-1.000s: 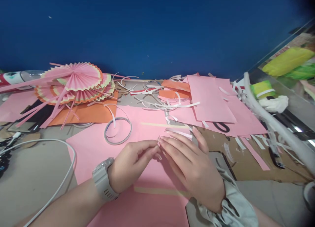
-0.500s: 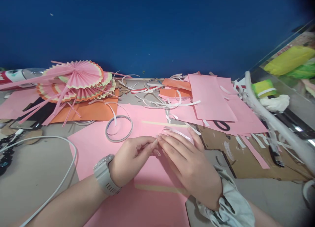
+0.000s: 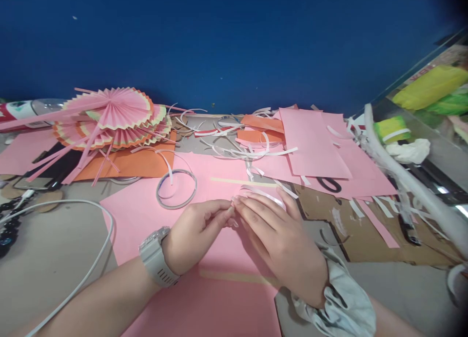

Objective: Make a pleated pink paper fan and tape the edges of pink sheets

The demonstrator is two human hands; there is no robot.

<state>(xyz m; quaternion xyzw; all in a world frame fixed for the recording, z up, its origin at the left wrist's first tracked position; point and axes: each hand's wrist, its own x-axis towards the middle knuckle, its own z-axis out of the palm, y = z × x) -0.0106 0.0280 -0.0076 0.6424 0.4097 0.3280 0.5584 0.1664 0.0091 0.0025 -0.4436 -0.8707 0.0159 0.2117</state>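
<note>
Pink paper (image 3: 146,225) lies under both hands, with a pale yellow strip (image 3: 241,182) across its upper part and another lower down. My left hand (image 3: 201,232), a grey watch on its wrist, is closed in a pinch; whatever lies between thumb and forefinger is too small to tell. Fingertips of my right hand (image 3: 278,234) meet that pinch, its fingers stretched flat over the paper. A loop of white strip (image 3: 265,195) shows just behind the right fingers. Left of them rests a grey ring of tape (image 3: 158,190).
Pleated paper rosettes (image 3: 113,117) stand at the back left beside a bottle (image 3: 32,110). A white cable (image 3: 106,244) curves at the left. Pink sheets (image 3: 314,147), white strips, black-handled scissors (image 3: 329,184), a cutter (image 3: 408,229) and cardboard (image 3: 365,239) are at the right.
Both hands keep nearly the same pose and place. The whole view has shifted very slightly; nothing has visibly been taken hold of or let go.
</note>
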